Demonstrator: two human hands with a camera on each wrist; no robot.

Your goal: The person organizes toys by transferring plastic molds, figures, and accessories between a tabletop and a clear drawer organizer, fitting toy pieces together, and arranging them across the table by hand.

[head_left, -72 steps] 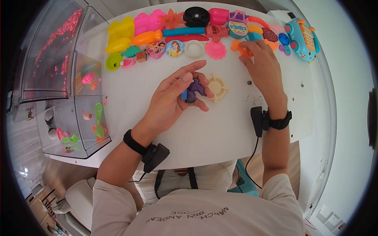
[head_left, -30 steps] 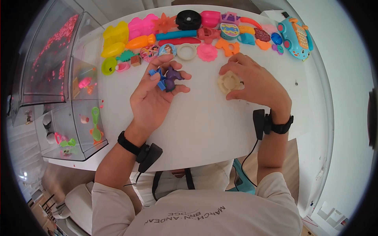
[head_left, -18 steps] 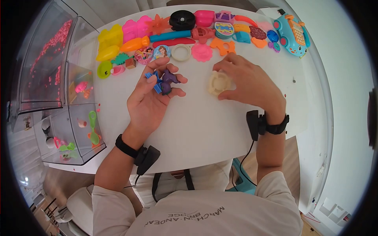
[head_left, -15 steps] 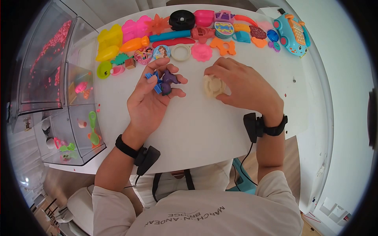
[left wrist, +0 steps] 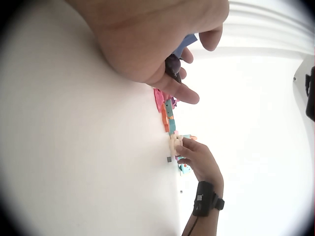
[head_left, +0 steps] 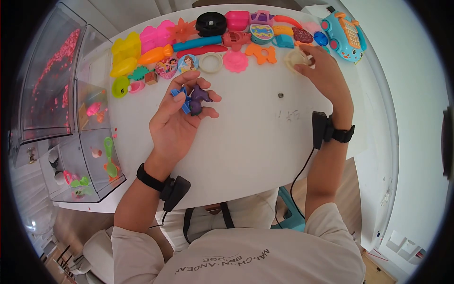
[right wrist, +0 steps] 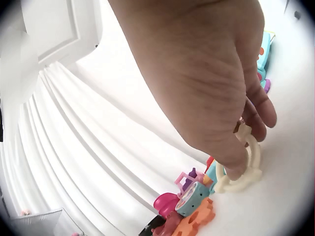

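Note:
My left hand (head_left: 171, 130) is raised over the table, palm up, holding a purple toy figure (head_left: 198, 97) and a blue plastic piece (head_left: 183, 102) between thumb and curled fingers. At the back right, my right hand (head_left: 326, 75) pinches a cream ring-shaped toy (head_left: 295, 59) with small knobs round its rim. In the right wrist view, the thumb lies inside the cream ring's opening, and the ring is close to the tabletop, tilted. Just left of it lies an orange bone-shaped cutter (head_left: 261, 53). Fingers partly cover the purple figure in the left wrist view.
Colourful toys line the back of the white table (head_left: 246, 146), among them a pink scalloped piece (head_left: 235, 61), a white ring (head_left: 210, 62) and a black round case (head_left: 211, 23). A blue toy telephone (head_left: 344, 35) stands back right; clear bins (head_left: 97, 156) stand left.
My right hand first gripped the cream ring mid-table and shifted it left, then carried it away to the back right, beside the row. The left hand keeps its purple and blue pieces.

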